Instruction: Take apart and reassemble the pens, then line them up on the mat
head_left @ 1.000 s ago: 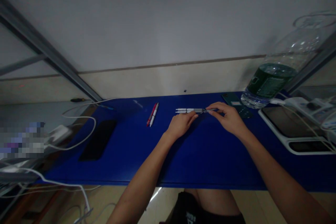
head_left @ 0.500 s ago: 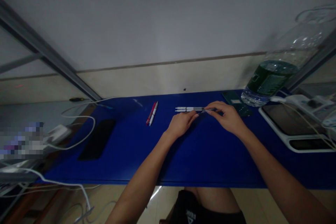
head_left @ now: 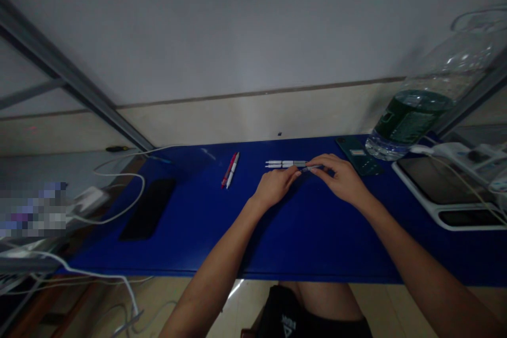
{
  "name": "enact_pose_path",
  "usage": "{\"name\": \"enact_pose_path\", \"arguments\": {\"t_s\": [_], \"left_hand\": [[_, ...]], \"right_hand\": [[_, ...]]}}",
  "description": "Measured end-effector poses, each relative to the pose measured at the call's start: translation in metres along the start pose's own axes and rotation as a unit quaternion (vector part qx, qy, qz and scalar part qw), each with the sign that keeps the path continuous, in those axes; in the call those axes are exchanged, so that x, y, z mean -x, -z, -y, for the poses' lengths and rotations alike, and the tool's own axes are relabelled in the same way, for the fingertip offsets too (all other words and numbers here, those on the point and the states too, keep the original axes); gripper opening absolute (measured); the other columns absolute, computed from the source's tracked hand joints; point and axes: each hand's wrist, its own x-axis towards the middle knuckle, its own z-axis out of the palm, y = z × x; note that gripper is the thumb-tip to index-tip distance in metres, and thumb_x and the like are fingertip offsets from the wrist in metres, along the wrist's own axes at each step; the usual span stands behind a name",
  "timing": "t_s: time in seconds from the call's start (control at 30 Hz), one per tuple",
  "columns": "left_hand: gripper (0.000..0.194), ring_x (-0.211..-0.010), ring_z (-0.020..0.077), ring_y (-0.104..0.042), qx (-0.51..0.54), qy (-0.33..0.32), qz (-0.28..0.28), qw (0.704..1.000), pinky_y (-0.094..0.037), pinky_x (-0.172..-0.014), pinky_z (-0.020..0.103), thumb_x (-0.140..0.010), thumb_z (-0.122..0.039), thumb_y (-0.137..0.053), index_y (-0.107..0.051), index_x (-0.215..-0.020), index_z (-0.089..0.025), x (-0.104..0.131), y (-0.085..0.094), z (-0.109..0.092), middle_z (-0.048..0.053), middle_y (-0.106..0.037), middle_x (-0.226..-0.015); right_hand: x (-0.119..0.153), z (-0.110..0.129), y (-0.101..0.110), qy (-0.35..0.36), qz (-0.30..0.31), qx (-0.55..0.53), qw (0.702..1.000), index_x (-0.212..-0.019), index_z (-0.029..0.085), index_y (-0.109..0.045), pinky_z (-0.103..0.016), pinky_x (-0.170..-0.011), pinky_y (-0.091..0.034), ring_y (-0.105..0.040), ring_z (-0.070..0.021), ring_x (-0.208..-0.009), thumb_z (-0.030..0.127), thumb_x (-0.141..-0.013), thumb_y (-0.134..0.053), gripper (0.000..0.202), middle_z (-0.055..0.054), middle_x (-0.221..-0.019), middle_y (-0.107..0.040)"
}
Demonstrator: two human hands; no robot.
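My left hand (head_left: 275,185) is closed, its thumb and fingers pinching one end of a slim pen (head_left: 307,169). My right hand (head_left: 336,173) pinches the other end of that pen, and only a short dark and pale stretch shows between the two hands. Just beyond my fingers, two white-and-grey pens (head_left: 282,163) lie side by side on the blue table (head_left: 317,237), their right ends partly covered by my right hand. To the left, a red pen (head_left: 228,170) and a white pen (head_left: 233,171) rest against each other at a slant.
A dark green phone (head_left: 358,154) and a large clear water bottle (head_left: 407,121) stand or lie to the right, near a kitchen scale (head_left: 443,182) with cables over it. A black flat object (head_left: 148,210) lies at the left, by a white cable (head_left: 140,190).
More of the held pen shows between my hands, and my right fingers have shifted slightly on it. The loose pens lie as before; the view has moved a little.
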Motion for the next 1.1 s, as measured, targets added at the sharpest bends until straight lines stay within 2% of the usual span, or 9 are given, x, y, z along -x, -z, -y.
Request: {"name": "enact_pose_path", "arguments": {"t_s": [0.37,0.63,1.1], "left_hand": [[0.045,-0.089,0.0217,-0.070,0.012,0.008,-0.019,1.000,-0.050,-0.076,0.028,-0.107,-0.048,-0.025,-0.060,-0.127,-0.027,-0.0002,0.0033,0.0039,0.006,-0.073,-0.098],[0.046,-0.087,0.0214,-0.070,0.021,0.014,-0.019,1.000,-0.049,-0.075,0.028,-0.107,-0.048,-0.025,-0.063,-0.118,-0.025,-0.0004,0.0060,0.0051,0.006,-0.073,-0.094],[0.047,-0.088,0.0222,-0.070,0.018,0.009,-0.023,1.000,-0.050,-0.076,0.029,-0.107,-0.049,-0.025,-0.062,-0.124,-0.026,-0.0006,0.0036,0.0063,0.006,-0.073,-0.096]], "right_hand": [[0.0017,-0.0034,0.0043,-0.041,-0.029,-0.023,0.998,-0.124,0.029,-0.068,-0.040,-0.081,-0.056,-0.067,-0.0253,-0.100,0.033,-0.095,-0.059,0.031,-0.006,-0.112,-0.073],[0.0008,-0.0036,0.0080,-0.044,-0.038,-0.030,0.998,-0.127,0.029,-0.067,-0.041,-0.081,-0.056,-0.068,-0.0253,-0.101,0.033,-0.096,-0.058,0.032,-0.007,-0.113,-0.072],[0.0017,-0.0050,0.0078,-0.042,-0.027,-0.021,0.999,-0.126,0.030,-0.067,-0.041,-0.082,-0.057,-0.068,-0.0255,-0.102,0.032,-0.095,-0.059,0.032,-0.007,-0.114,-0.072]]}}
